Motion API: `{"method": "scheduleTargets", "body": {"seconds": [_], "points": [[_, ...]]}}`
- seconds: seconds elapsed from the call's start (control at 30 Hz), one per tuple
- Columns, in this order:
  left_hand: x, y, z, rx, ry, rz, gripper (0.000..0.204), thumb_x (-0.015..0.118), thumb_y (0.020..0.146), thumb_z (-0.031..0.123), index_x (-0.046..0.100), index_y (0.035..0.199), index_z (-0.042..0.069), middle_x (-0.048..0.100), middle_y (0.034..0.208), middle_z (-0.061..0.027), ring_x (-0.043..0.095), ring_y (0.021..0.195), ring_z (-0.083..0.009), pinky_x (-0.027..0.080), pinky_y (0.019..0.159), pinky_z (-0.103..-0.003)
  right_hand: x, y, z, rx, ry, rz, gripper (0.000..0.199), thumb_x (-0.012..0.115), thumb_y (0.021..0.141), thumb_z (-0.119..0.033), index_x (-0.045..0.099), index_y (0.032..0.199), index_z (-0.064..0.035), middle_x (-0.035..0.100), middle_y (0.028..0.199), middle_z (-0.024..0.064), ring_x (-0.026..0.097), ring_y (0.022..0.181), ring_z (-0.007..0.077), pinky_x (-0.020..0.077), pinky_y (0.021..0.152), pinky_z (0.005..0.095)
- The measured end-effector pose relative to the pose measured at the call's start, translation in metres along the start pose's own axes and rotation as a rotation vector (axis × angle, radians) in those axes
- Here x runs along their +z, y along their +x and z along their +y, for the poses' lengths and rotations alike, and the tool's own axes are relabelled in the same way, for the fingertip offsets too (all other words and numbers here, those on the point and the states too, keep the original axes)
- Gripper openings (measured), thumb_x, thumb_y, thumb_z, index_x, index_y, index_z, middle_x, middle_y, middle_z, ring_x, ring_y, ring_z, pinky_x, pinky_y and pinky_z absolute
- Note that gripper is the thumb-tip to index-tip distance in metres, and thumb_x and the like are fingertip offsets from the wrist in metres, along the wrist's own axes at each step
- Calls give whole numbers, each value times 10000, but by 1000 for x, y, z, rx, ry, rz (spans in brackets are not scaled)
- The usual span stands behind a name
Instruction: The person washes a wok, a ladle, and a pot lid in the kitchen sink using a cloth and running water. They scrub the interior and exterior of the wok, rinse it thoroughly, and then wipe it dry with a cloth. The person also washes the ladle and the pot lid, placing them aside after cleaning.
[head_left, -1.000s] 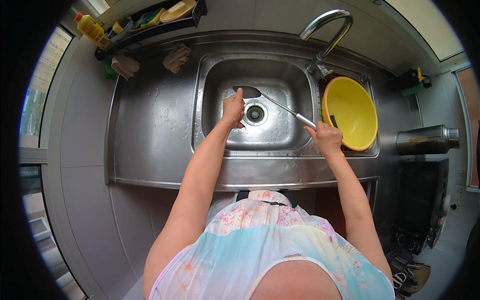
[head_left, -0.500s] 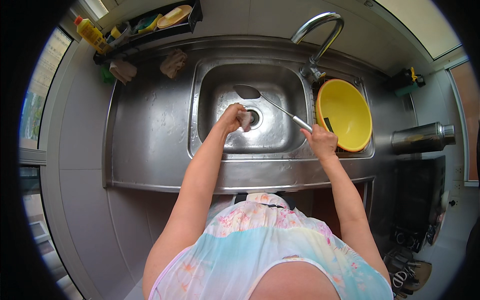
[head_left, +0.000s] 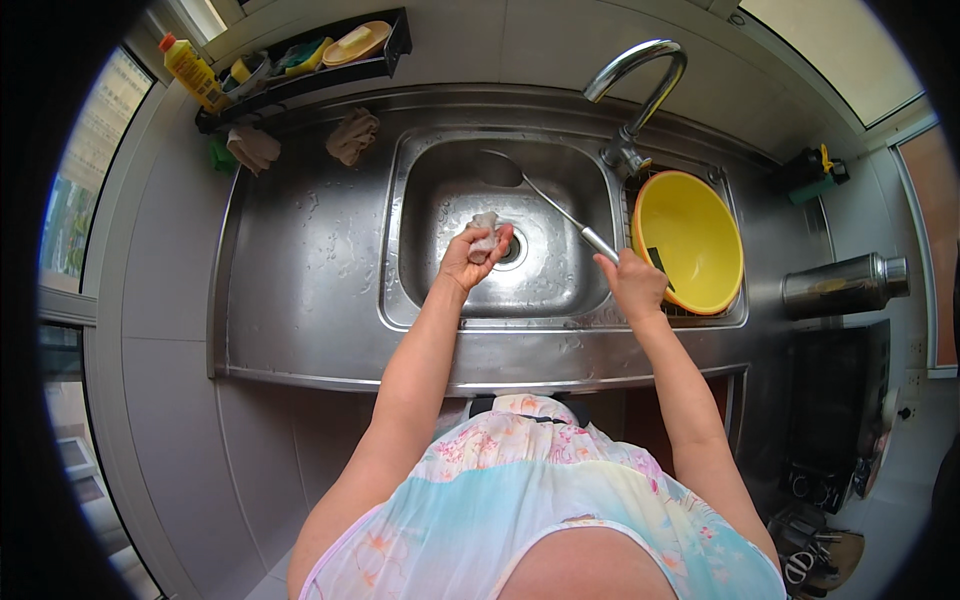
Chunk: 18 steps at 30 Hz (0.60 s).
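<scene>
Over the steel sink (head_left: pixel 420 285), my left hand (head_left: pixel 468 262) is turned palm up, its fingers curled round a wet whitish cloth (head_left: pixel 484 238). It hovers just left of the drain (head_left: pixel 512 250). My right hand (head_left: pixel 635 284) grips the handle of a metal ladle (head_left: pixel 590 236) at the sink's right side. The ladle slants up and left, its rounded head (head_left: pixel 498 168) near the sink's back wall. The cloth and the ladle's head are apart. Beside my right hand stands a yellow bowl (head_left: pixel 690 230), tilted on a rack, with a dark strip at its near left side.
A chrome faucet (head_left: pixel 630 150) rises behind the sink's right corner. Two crumpled cloths, one of them beige (head_left: pixel 352 136), hang or lie at the back left below a black shelf (head_left: pixel 300 80) with sponges and soap. A steel flask (head_left: pixel 840 283) lies at the right.
My left hand has rolled palm up, bringing the cloth into plain sight. My right hand has shifted slightly left with the ladle, whose head has turned a little and moved up in view.
</scene>
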<state>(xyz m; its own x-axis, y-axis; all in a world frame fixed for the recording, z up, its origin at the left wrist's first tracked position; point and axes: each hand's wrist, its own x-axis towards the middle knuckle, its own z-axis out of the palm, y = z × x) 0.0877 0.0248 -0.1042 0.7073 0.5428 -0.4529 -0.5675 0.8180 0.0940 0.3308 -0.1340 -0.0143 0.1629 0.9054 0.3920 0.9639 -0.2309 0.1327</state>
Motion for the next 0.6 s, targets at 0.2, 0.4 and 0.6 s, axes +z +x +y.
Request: {"method": "scheduleTargets", "body": {"seconds": [0.2,0.4,0.6], "points": [[2,-1,-10,166,739,276,354,611,885,453,500,884,117,441,697,-1,333,433,-46,179,333,-198,6,-2,-1,-115,-28,76,393,711,744,-465,543,661,-120,583,565,40,590,457,201,453,431,311],[7,-6,-12,228,802,455,578,414,887,663,488,812,95,386,566,11,310,384,-79,220,339,-242,9,-11,-2,-14,68,-40,426,671,772,-505,574,667,-104,586,521,65,596,442,225,439,406,338],[3,2,-11,234,804,541,572,396,919,611,520,772,73,388,510,4,333,371,-102,226,341,-267,2,-16,3,114,219,-145,504,610,808,-549,594,633,-76,581,499,115,599,451,280,438,412,390]]}}
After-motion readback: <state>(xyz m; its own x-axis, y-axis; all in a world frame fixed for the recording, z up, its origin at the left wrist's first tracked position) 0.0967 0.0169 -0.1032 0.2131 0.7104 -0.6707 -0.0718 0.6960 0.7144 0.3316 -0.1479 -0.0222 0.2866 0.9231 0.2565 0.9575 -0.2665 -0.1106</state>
